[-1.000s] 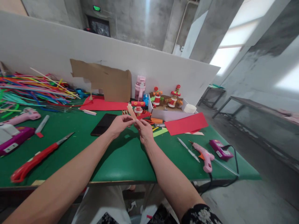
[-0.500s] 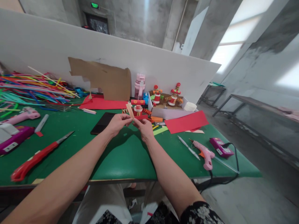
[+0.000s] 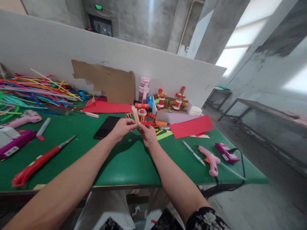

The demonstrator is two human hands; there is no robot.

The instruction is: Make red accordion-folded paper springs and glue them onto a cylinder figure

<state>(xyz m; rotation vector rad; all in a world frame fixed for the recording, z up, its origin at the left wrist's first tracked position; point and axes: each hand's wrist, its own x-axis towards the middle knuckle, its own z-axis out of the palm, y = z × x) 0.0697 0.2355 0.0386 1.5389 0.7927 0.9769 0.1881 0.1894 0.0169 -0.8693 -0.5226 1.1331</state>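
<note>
My left hand (image 3: 122, 128) and my right hand (image 3: 148, 134) meet above the table, fingertips almost touching. Between them they pinch a peach paper strip (image 3: 135, 114), which points up and away, and a red paper strip (image 3: 147, 123), which points right. The strips meet at an angle under the fingertips; how they are joined there is hidden. Just behind stands a small paper-cup figure (image 3: 142, 115) with a red roll across its top and folded-paper arms. Left of my left hand lies a black phone (image 3: 105, 127).
Red-handled scissors (image 3: 39, 164) and pipe cleaners (image 3: 35, 91) lie left. A box (image 3: 169, 117) with two finished figures stands behind. To the right are red paper (image 3: 192, 126), a white pen (image 3: 194, 153), a pink glue gun (image 3: 209, 158) and its cord along the edge.
The peach strip has swung slightly to the right and sits more upright. Both hands keep their pinch and have barely moved; the view has shifted slightly.
</note>
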